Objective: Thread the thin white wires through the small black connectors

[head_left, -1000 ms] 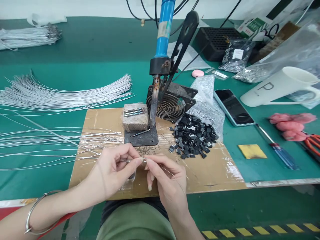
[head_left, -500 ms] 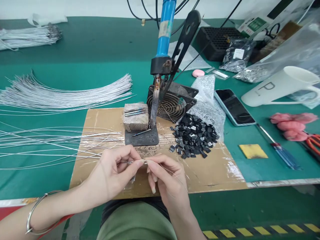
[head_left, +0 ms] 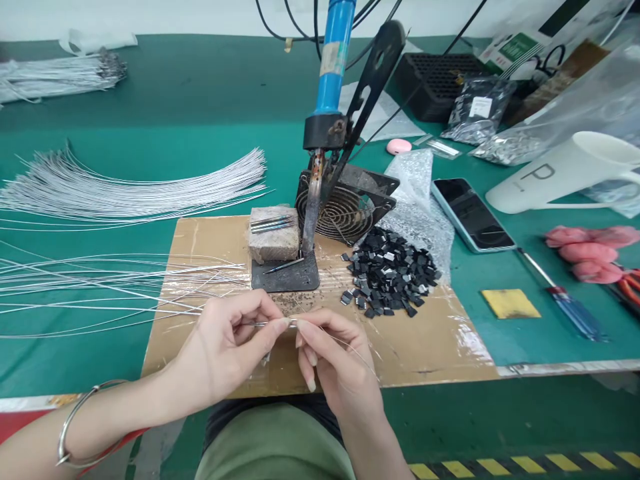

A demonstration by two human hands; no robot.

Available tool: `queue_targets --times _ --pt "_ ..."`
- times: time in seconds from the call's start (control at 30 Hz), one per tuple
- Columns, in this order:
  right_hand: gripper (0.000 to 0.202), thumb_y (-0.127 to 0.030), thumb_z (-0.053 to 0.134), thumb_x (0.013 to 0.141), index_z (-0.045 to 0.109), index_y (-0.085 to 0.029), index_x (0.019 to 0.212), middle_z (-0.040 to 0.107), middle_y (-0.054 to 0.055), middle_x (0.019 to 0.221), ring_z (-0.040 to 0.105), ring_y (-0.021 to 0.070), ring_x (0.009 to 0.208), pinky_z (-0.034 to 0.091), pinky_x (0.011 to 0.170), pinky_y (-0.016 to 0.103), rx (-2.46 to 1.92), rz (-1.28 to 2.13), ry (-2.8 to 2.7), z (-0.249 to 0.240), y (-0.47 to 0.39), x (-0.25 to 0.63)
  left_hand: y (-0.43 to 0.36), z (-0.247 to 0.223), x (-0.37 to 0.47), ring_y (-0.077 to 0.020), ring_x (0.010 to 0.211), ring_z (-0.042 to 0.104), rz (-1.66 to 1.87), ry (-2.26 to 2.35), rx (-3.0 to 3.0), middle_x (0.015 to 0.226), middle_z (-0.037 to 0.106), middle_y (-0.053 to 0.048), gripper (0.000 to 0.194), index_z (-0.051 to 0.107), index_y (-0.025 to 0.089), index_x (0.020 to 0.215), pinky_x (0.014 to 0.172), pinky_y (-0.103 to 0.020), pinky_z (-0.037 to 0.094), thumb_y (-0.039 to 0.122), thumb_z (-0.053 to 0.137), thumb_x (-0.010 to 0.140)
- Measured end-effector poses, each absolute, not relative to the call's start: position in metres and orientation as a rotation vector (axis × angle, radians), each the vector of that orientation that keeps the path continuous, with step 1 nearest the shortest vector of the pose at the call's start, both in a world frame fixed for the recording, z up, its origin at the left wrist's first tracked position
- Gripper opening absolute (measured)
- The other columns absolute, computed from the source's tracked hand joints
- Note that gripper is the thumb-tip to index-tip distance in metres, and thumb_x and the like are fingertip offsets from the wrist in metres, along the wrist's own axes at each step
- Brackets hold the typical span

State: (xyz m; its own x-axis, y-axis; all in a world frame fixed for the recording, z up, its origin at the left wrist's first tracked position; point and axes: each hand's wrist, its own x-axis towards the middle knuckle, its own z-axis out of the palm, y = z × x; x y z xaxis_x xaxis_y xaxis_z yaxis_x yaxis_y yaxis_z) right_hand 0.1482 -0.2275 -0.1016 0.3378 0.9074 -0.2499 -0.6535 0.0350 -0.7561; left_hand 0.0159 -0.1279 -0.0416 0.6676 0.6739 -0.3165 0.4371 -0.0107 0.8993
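Observation:
Over the brown cardboard [head_left: 425, 347] my two hands meet fingertip to fingertip. My left hand [head_left: 240, 347] pinches a thin metallic piece between thumb and index finger. Thumb and index finger of my right hand [head_left: 335, 347] are closed on a thin wire [head_left: 357, 353], which trails back over that hand. Where the two pinches meet, the fingertips hide the small parts. Just beyond them a soldering iron with a blue handle [head_left: 335, 73] stands tip down over a dark metal plate [head_left: 287, 275]. A grey block [head_left: 273, 243] with thin rods is beside it.
Loose white wires [head_left: 100, 283] lie at the left, below a wire bundle [head_left: 150, 190]. Small black parts [head_left: 393, 273] are heaped right of the iron, near a fan [head_left: 345, 210]. Farther right are a phone [head_left: 473, 213], a mug [head_left: 565, 173], a yellow sponge [head_left: 510, 304] and a screwdriver [head_left: 575, 313].
The view has shifted slightly, so the bench things appear a little farther right. Both hands keep their pinches at nearly the same place.

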Motion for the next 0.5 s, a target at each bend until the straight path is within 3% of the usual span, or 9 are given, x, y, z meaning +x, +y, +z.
queue_targets --times 0.5 --pt "0.012 -0.031 0.087 0.077 0.083 -0.019 0.077 0.059 -0.004 0.056 0.048 0.0037 0.035 0.042 0.031 0.011 -0.878 1.198 -0.170 -0.095 -0.221 0.137 -0.138 -0.058 0.012 -0.0123 0.059 0.046 0.406 0.962 1.742 0.067 0.058 0.000 0.027 0.065 0.017 0.081 0.053 -0.025 0.034 0.038 0.057 0.096"
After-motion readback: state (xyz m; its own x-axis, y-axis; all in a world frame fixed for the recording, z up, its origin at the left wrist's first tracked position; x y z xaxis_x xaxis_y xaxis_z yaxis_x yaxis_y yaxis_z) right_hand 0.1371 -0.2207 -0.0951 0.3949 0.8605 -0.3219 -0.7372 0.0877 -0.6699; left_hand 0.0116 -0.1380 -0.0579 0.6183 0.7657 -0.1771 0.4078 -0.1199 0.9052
